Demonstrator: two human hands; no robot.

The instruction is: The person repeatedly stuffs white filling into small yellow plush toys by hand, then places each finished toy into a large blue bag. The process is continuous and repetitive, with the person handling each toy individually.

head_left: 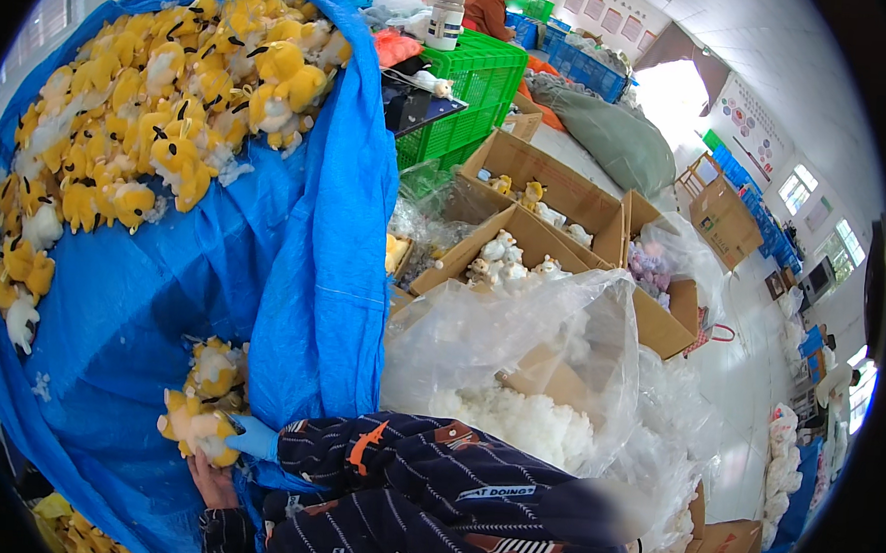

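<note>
A yellow and white plush toy [182, 422] with a pale pinkish underside is between my hands, low over a blue tarpaulin [134, 290]. My right hand [252, 439], in a light blue glove, grips its right side. My bare left hand [214, 482] holds it from below, with the fingertips against the plush. The toy partly covers the palms and fingers. Just beyond it lies a similar plush toy [215, 367], touching or nearly touching the held one. A large heap of yellow plush toys [189, 98] with black tips covers the tarpaulin's far part, with loose white fluff among them.
To the right, a clear plastic bag [439, 344] holds white stuffing [525, 423]. Behind it stand cardboard boxes [604, 210] with plush toys. Green plastic crates [483, 76] carry a white jar [446, 23]. More yellow toys [84, 535] lie at lower left. A person [488, 8] works at the back.
</note>
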